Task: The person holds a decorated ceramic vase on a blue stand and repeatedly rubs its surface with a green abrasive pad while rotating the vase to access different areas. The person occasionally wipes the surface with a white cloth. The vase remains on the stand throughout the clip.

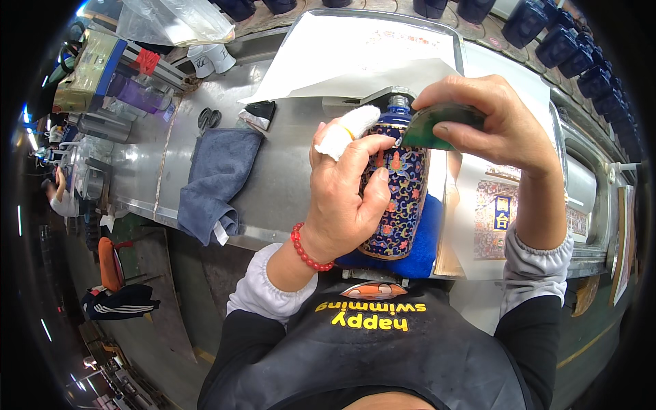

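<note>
Patterned dark-blue bottle (404,205) over bright-blue cloth (430,229), neck pointing away from wearer. Left hand (345,198) at bottle's left, fingertips touching upper body; whether gripping, cannot tell. Right hand (502,123) pinching green scraper (444,124) at bottle's upper right. Grey-blue towel (222,167) well left of bottle.

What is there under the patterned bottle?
Bright blue cloth shows on both sides of the bottle near its base. What lies directly beneath cannot be seen, because the bottle covers it.

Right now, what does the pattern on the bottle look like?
The bottle is dark blue with colourful swirls and flowers; see the head view.
</note>
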A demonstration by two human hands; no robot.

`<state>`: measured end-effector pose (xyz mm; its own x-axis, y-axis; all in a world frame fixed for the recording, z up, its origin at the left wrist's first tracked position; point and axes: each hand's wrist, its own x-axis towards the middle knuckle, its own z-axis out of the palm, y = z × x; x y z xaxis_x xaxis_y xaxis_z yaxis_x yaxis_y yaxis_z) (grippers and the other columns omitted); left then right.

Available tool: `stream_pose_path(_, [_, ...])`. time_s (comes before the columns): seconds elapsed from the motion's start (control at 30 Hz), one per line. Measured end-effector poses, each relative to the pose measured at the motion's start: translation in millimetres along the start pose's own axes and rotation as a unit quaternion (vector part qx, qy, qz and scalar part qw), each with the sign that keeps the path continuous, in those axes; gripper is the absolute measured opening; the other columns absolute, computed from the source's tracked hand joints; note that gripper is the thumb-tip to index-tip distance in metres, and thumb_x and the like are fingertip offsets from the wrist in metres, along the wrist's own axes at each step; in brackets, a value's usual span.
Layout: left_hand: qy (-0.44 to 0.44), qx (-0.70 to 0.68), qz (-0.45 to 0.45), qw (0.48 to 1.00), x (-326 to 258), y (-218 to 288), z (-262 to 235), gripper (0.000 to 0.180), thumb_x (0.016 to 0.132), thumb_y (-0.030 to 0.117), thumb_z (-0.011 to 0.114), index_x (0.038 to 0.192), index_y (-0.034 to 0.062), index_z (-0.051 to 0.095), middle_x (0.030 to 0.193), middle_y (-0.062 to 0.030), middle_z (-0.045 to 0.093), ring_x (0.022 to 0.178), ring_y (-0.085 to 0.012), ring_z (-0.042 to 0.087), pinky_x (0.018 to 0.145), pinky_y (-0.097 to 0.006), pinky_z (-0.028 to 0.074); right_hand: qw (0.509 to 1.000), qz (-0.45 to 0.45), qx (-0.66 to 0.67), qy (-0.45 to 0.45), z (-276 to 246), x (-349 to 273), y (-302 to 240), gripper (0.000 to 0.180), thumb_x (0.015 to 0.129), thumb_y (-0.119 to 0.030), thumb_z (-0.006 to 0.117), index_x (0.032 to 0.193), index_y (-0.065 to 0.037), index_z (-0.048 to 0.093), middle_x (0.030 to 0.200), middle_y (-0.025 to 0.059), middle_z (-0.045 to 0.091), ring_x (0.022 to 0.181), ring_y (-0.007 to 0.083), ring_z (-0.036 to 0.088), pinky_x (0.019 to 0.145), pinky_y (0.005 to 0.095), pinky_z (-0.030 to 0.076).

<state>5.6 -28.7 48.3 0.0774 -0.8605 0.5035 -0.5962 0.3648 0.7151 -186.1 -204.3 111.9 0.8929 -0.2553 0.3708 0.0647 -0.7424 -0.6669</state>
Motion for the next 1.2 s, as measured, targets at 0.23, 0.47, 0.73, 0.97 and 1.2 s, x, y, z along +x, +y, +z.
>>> stream_pose_path(0.23, [0.016, 0.021, 0.019, 0.999, 0.8, 0.1, 1.2, 0.033, 0.083, 0.004, 0.061, 0.116, -0.0005, 0.066, 0.114, -0.0205, 0.067, 0.117, -0.0385, 0.057, 0.115, -0.054, 0.027, 1.000, 0.001, 0.012, 0.005, -0.6, 0.7, 1.6, 0.029, 0.088, -0.002, 0.067, 0.117, 0.000, 0.066, 0.090, 0.0093, 0.073, 0.058, 0.0125, 0.068, 0.048, 0.0238, 0.056])
stream_pose_path(0.47, [-0.001, 0.044, 0.024, 0.999, 4.0, 1.7, 0.3, 0.034, 0.082, 0.004, 0.062, 0.115, 0.0015, 0.067, 0.117, -0.0191, 0.065, 0.115, -0.0375, 0.055, 0.112, -0.054, 0.029, 0.999, 0.019, 0.034, 0.012, -1.4, -3.2, 1.7, 0.028, 0.089, -0.002, 0.067, 0.117, 0.000, 0.065, 0.088, 0.0090, 0.072, 0.058, 0.0109, 0.067, 0.049, 0.0238, 0.056])
stream_pose_path(0.73, [-0.002, 0.125, 0.079, 0.989, 8.5, 8.5, -0.7, 0.030, 0.083, -0.002, 0.055, 0.112, -0.0027, 0.065, 0.090, -0.0096, 0.067, 0.096, -0.0267, 0.056, 0.096, -0.042, 0.042, 0.999, 0.029, 0.007, 0.018, -0.5, -7.4, 2.7, 0.027, 0.089, -0.004, 0.067, 0.116, -0.001, 0.065, 0.085, 0.0082, 0.073, 0.060, 0.0111, 0.066, 0.052, 0.0248, 0.054])
stream_pose_path(0.97, [0.002, 0.070, 0.046, 0.996, 8.6, 6.5, 1.0, 0.032, 0.083, -0.001, 0.055, 0.113, -0.0027, 0.066, 0.087, -0.0101, 0.066, 0.096, -0.0280, 0.056, 0.098, -0.043, 0.040, 0.998, 0.043, 0.000, 0.038, -1.3, -10.5, -2.2, 0.026, 0.089, -0.006, 0.067, 0.115, -0.001, 0.066, 0.084, 0.0093, 0.073, 0.067, 0.0132, 0.067, 0.062, 0.0271, 0.053])
stream_pose_path(1.2, [-0.008, 0.116, 0.081, 0.990, 7.9, 6.6, -0.4, 0.032, 0.084, -0.002, 0.055, 0.114, -0.0038, 0.065, 0.093, -0.0125, 0.066, 0.090, -0.0226, 0.060, 0.095, -0.039, 0.044, 0.997, 0.021, -0.034, 0.066, 0.0, -18.4, -4.6, 0.025, 0.088, -0.008, 0.066, 0.112, -0.001, 0.067, 0.082, 0.0086, 0.071, 0.067, 0.0122, 0.067, 0.061, 0.0259, 0.053])
